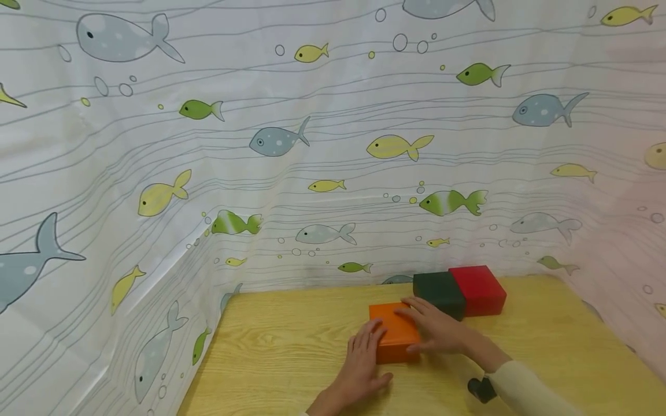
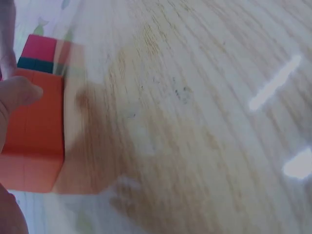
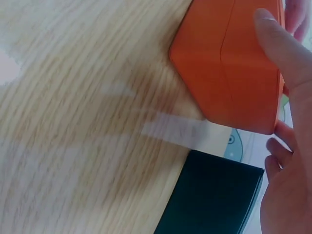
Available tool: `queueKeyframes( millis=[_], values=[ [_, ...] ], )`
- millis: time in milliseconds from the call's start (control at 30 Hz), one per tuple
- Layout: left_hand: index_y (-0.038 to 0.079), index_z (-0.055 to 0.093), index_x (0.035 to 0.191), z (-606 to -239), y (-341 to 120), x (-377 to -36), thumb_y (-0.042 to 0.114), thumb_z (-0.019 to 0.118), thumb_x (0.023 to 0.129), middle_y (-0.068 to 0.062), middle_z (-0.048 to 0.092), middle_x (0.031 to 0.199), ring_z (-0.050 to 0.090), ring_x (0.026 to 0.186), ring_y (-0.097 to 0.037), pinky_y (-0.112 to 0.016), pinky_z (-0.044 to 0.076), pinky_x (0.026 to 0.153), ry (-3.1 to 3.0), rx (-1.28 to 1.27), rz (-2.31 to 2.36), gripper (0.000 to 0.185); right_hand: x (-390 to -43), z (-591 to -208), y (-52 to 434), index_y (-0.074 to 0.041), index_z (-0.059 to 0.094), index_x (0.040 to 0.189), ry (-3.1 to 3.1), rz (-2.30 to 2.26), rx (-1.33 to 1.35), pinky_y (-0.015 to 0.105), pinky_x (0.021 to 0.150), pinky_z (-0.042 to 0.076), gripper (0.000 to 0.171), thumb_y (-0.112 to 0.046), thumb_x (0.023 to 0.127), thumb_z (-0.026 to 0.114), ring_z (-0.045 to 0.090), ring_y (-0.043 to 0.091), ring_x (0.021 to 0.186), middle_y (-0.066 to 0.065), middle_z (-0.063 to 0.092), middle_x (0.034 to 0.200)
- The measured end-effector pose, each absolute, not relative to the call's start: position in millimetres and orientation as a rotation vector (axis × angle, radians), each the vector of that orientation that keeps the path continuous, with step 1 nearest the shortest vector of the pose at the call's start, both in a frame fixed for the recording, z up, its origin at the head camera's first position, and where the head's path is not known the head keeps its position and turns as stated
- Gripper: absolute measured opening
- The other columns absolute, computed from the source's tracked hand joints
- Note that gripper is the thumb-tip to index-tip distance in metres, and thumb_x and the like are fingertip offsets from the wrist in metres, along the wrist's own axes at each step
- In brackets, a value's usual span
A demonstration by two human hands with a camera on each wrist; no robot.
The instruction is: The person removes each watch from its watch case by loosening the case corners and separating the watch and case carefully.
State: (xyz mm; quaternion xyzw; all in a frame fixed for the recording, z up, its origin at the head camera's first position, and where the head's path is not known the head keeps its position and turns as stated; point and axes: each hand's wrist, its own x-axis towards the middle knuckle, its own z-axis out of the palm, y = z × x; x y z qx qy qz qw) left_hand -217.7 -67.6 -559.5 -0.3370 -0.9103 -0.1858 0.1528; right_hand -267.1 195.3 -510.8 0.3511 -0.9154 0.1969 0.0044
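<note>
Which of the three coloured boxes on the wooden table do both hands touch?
The orange rectangular box, nearest the person; the dark green box and red box behind it stand untouched, side by side.

Three boxes on the table (image 1: 291,346): nearest box (image 1: 395,335) before middle box (image 1: 439,292), far box (image 1: 478,289) right

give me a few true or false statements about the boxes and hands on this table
1. Both hands rest on the orange box. True: the left hand is at its left side and the right hand at its right.
2. The red box is stacked on the dark green box. False: they stand side by side on the wooden table.
3. The orange box lies nearer the person than the other two. True.
4. The right hand grips the dark green box. False: it lies on the orange box.
5. The backdrop is plain white. False: the curtain shows printed fish.
</note>
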Motion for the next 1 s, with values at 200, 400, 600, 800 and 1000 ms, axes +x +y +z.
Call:
queueKeyframes(
  millis=[200, 400, 600, 800, 1000],
  values=[
    [0.009, 0.011, 0.163, -565, -74, -218, 0.035, 0.087, 0.080, -0.015, 0.014, 0.170, 0.024, 0.153, -0.037, -0.070, 0.031, 0.113, -2.719, -0.781, -1.067, 0.115, -261, -512, 195, -0.016, 0.045, 0.152, -2.888, 0.719, 1.071, 0.069, 0.107, 0.044, 0.086, -0.059, 0.084, 0.076, 0.043, 0.049, 0.142, 0.024, 0.037, 0.161],
    [0.014, 0.004, 0.165, -566, -86, -216, 0.038, 0.088, 0.079, -0.017, 0.017, 0.170, 0.026, 0.154, -0.043, -0.070, 0.026, 0.119, -2.816, -0.616, -1.442, 0.122, -252, -518, 193, -0.022, 0.043, 0.154, -2.908, 0.797, 1.045, 0.070, 0.109, 0.043, 0.085, -0.063, 0.085, 0.072, 0.045, 0.045, 0.142, 0.021, 0.036, 0.163],
    [0.010, 0.009, 0.164, -571, -90, -213, 0.044, 0.089, 0.075, -0.016, 0.027, 0.168, 0.031, 0.152, -0.043, -0.067, 0.027, 0.119, -2.852, -0.635, -1.382, 0.125, -244, -521, 189, -0.025, 0.043, 0.154, -2.877, 0.791, 1.052, 0.067, 0.106, 0.046, 0.085, -0.066, 0.085, 0.071, 0.049, 0.041, 0.140, 0.017, 0.036, 0.164],
    [0.010, 0.012, 0.164, -576, -94, -210, 0.049, 0.089, 0.073, -0.010, 0.029, 0.169, 0.032, 0.150, -0.038, -0.060, 0.027, 0.120, -2.869, -0.635, -1.349, 0.126, -233, -528, 185, -0.032, 0.041, 0.155, -2.863, 0.831, 1.051, 0.067, 0.106, 0.047, 0.082, -0.066, 0.085, 0.070, 0.049, 0.039, 0.141, 0.012, 0.035, 0.165],
    [0.017, 0.010, 0.165, -576, -100, -206, 0.050, 0.088, 0.075, -0.007, 0.026, 0.170, 0.026, 0.150, -0.039, -0.061, 0.029, 0.120, -2.914, -0.617, -1.437, 0.124, -222, -534, 183, -0.037, 0.038, 0.155, -2.861, 0.864, 1.049, 0.069, 0.104, 0.047, 0.082, -0.069, 0.086, 0.067, 0.046, 0.038, 0.143, 0.010, 0.033, 0.167]
  ],
)
